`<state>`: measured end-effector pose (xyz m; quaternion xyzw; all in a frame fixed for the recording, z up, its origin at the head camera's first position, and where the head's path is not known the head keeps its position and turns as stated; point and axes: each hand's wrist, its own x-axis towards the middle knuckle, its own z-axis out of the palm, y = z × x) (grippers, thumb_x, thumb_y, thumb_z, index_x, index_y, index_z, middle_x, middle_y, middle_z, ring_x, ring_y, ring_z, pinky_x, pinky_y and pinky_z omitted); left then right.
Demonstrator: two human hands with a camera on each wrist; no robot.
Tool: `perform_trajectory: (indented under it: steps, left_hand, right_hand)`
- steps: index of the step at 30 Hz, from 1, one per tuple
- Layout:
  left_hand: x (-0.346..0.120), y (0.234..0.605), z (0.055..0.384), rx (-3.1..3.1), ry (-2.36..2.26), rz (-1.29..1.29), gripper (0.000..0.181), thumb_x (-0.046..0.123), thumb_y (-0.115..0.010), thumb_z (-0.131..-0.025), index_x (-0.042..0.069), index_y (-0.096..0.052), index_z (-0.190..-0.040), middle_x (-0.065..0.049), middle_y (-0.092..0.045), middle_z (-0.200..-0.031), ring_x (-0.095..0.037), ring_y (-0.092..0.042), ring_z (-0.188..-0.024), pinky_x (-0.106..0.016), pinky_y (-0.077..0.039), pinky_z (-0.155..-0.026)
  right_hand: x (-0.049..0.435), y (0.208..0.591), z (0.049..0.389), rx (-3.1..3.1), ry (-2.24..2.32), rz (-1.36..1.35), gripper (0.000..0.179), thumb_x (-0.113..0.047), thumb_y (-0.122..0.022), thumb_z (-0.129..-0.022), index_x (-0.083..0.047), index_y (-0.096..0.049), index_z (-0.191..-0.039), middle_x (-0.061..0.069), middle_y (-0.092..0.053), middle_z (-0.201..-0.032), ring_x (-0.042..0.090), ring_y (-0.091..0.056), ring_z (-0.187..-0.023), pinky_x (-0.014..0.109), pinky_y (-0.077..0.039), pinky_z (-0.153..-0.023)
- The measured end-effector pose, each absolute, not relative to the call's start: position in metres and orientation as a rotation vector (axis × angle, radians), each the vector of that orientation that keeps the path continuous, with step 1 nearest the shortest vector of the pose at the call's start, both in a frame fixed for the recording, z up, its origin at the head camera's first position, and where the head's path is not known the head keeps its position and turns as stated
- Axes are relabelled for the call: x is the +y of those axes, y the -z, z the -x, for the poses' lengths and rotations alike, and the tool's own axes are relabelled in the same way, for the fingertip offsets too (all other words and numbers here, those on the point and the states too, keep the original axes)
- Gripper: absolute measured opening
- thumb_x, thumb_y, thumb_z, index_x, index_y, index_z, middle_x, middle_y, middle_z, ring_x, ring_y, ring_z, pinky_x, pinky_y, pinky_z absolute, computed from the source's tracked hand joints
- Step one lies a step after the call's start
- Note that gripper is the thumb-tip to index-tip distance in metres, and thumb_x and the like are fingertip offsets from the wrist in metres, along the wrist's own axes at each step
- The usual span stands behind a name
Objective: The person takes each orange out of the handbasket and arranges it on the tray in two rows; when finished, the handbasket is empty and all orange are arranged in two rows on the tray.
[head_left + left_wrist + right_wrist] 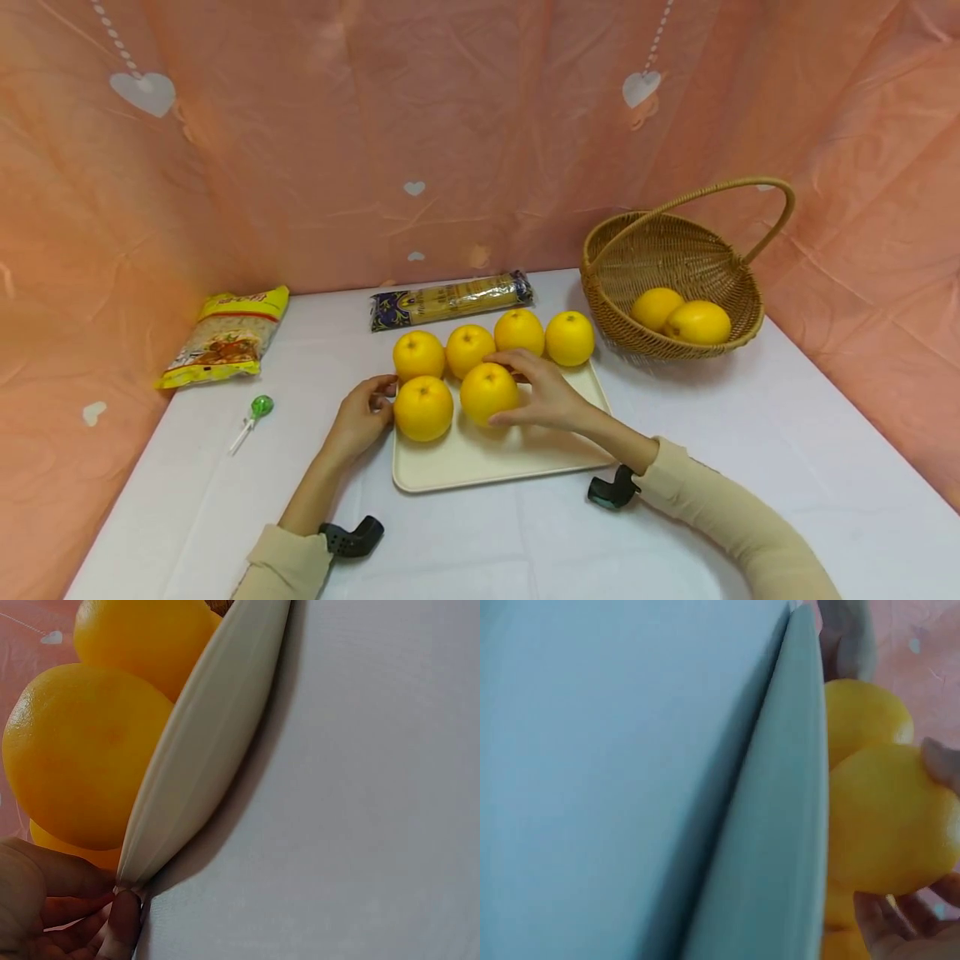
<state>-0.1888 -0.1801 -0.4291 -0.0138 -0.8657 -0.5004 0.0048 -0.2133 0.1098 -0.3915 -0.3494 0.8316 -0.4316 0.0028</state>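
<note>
My right hand point(551, 398) grips a yellow orange point(487, 397) above the cream tray point(510, 462), thumb on the near side and fingers behind. In the right wrist view, the same orange point(892, 825) sits between thumb and fingertips. At the tray's left edge, my left hand point(360, 423) pinches the rim, as the left wrist view shows with thumb and forefinger on the tray's corner point(202, 750). Just right of that hand sits another orange point(423, 408). A back row of several oranges point(470, 351) lines the tray's far side.
A wicker basket point(611, 321) with a tall handle holds two yellow fruits point(697, 322) at the back right. Behind the tray lies a noodle packet point(453, 300). To the left are a yellow-edged food bag point(225, 337) and a green lollipop point(261, 407).
</note>
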Motion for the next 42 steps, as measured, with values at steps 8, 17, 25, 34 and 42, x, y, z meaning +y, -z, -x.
perform_trajectory:
  steps: [8, 17, 25, 34, 42]
  left_hand:
    - [-0.181, 0.428, 0.189, -2.718, 1.527, 0.069, 0.048, -0.009, -0.049, -0.080, -0.007, -0.048, -0.128, -0.023, -0.056, -0.113, -0.025, -0.053, -0.086, -0.020, -0.049, -0.065]
    - [-0.180, 0.429, 0.189, -2.723, 1.552, 0.061, 0.047, -0.009, -0.049, -0.081, -0.007, -0.048, -0.128, -0.023, -0.056, -0.113, -0.024, -0.052, -0.086, -0.020, -0.048, -0.065]
    - [-0.181, 0.428, 0.189, -2.710, 1.561, 0.076, 0.047, -0.009, -0.048, -0.081, -0.007, -0.048, -0.127, -0.023, -0.055, -0.113, -0.024, -0.052, -0.085, -0.020, -0.049, -0.064]
    - [-0.181, 0.429, 0.189, -2.717, 1.562, 0.062, 0.047, -0.009, -0.048, -0.081, -0.007, -0.048, -0.128, -0.022, -0.055, -0.112, -0.024, -0.052, -0.086, -0.020, -0.048, -0.065]
    - [-0.181, 0.428, 0.189, -2.732, 1.513, 0.072, 0.047, -0.008, -0.049, -0.081, -0.007, -0.049, -0.127, -0.023, -0.057, -0.112, -0.026, -0.052, -0.089, -0.022, -0.047, -0.069]
  right_hand:
    - [0.103, 0.398, 0.211, 2.634, 1.336, 1.062, 0.076, -0.022, -0.086, -0.064, -0.005, -0.051, -0.129, 0.011, -0.047, -0.120, 0.023, -0.049, -0.111, 0.032, -0.047, -0.092]
    - [0.100, 0.403, 0.212, 2.590, 1.333, 1.056, 0.076, -0.023, -0.084, -0.066, -0.005, -0.047, -0.131, 0.011, -0.043, -0.115, 0.022, -0.046, -0.108, 0.027, -0.047, -0.091]
    - [0.102, 0.401, 0.212, 2.670, 1.248, 1.098, 0.079, -0.027, -0.084, -0.066, -0.007, -0.046, -0.132, 0.011, -0.046, -0.121, 0.021, -0.046, -0.109, 0.034, -0.047, -0.090]
    - [0.101, 0.403, 0.214, 2.679, 1.261, 1.128, 0.078, -0.025, -0.085, -0.065, -0.006, -0.048, -0.130, 0.012, -0.047, -0.123, 0.022, -0.046, -0.112, 0.035, -0.046, -0.092]
    - [0.099, 0.401, 0.212, 2.678, 1.226, 1.171, 0.078, -0.028, -0.084, -0.065, -0.007, -0.048, -0.131, 0.010, -0.048, -0.123, 0.021, -0.046, -0.113, 0.039, -0.043, -0.095]
